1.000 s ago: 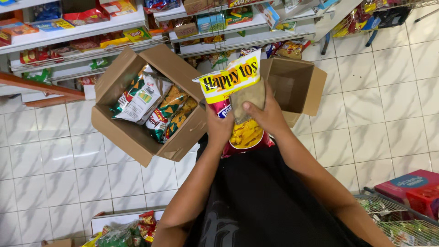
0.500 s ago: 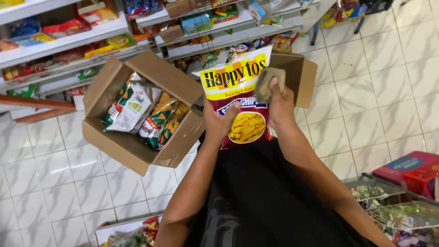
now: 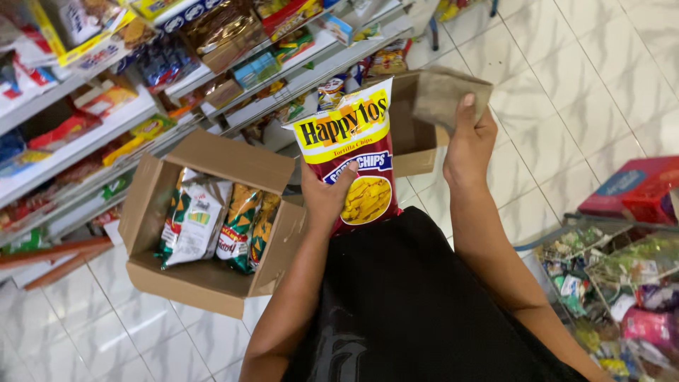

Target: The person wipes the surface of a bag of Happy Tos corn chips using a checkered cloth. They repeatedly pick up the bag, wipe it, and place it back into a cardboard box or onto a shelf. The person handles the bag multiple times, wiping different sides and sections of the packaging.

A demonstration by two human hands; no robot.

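My left hand (image 3: 327, 200) grips the lower left edge of a red and yellow bag of tortilla chips (image 3: 357, 152), held upright in front of my chest. My right hand (image 3: 467, 147) is raised to the right of the bag and pinches a folded brown cloth (image 3: 447, 95). The cloth hangs apart from the bag, over a brown cardboard box (image 3: 411, 148) on the floor.
An open cardboard box (image 3: 205, 279) with several snack bags (image 3: 212, 226) sits on the white tiled floor at left. Shop shelves (image 3: 141, 92) stacked with packets run along the top. A wire basket of goods (image 3: 615, 283) and a red box (image 3: 629, 189) stand at right.
My right hand with the cloth has moved off the bag's front, up and to the right. The bag stays in my left hand. The view has tilted toward the shelves.
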